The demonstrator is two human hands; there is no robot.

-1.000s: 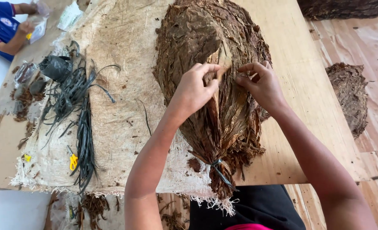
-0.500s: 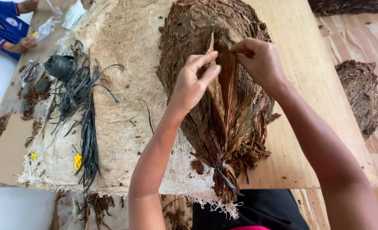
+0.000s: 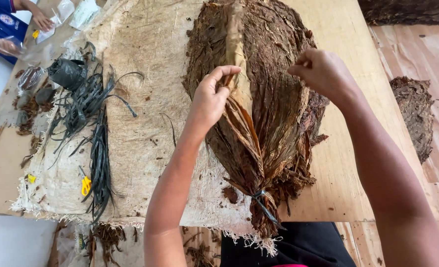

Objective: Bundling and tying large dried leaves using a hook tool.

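A single bundle of dried brown leaves (image 3: 274,123), tied at its stem end near the table's (image 3: 348,148) front edge, lies fanned away from the person on a pale cloth (image 3: 145,123). The left hand (image 3: 212,99) pinches one leaf (image 3: 238,74) and lifts it upright, seemingly to part it from the rest, while the right hand (image 3: 323,71), loosely curled and holding nothing, hovers over the bundle. Further left lie one heap of black ties (image 3: 88,128) and two small yellow bits (image 3: 86,185); at the far corner another person's hand (image 3: 42,21) works.

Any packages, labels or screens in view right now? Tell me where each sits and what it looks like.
Clear plastic packets: far left corner of the table, flat, see-through with pale contents.
Clear wrapper: in another person's hand at the left edge, crumpled, transparent.
Small yellow tags: on the burlap mat, near the black ties.
No screens or signs.
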